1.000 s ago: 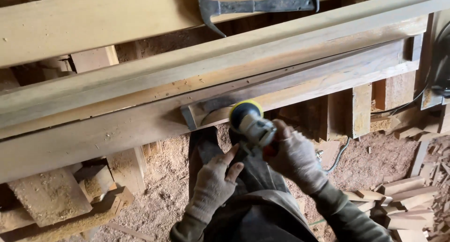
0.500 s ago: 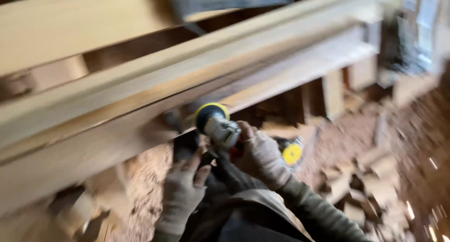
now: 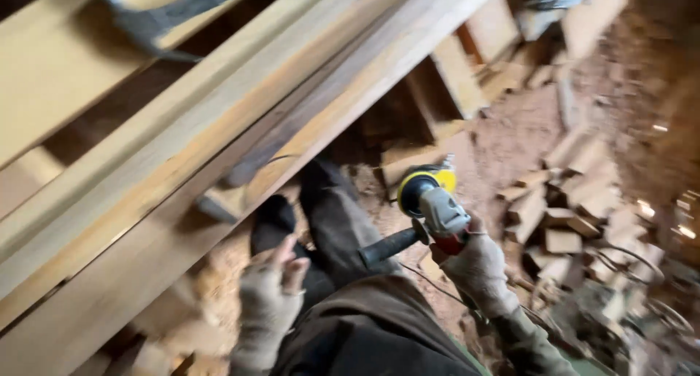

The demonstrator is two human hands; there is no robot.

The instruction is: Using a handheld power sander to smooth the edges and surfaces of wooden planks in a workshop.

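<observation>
Two gloved hands show below the long timber beam (image 3: 219, 121). Right hand (image 3: 477, 267) is clamped round an angle grinder (image 3: 426, 205) with a yellow-rimmed disc, held clear of the beam, right of it. Left hand (image 3: 268, 296) hangs empty, fingers loosely apart. Wood offcuts (image 3: 561, 208) lie further right.

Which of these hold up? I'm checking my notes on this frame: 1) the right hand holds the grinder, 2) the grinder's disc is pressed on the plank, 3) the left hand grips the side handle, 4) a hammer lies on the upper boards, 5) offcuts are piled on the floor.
1) True: the right hand holds the grinder.
2) False: it is off the plank, over the floor.
3) False: the left hand is empty, apart from the side handle.
4) True: hammer, blurred.
5) True: offcuts.
</observation>
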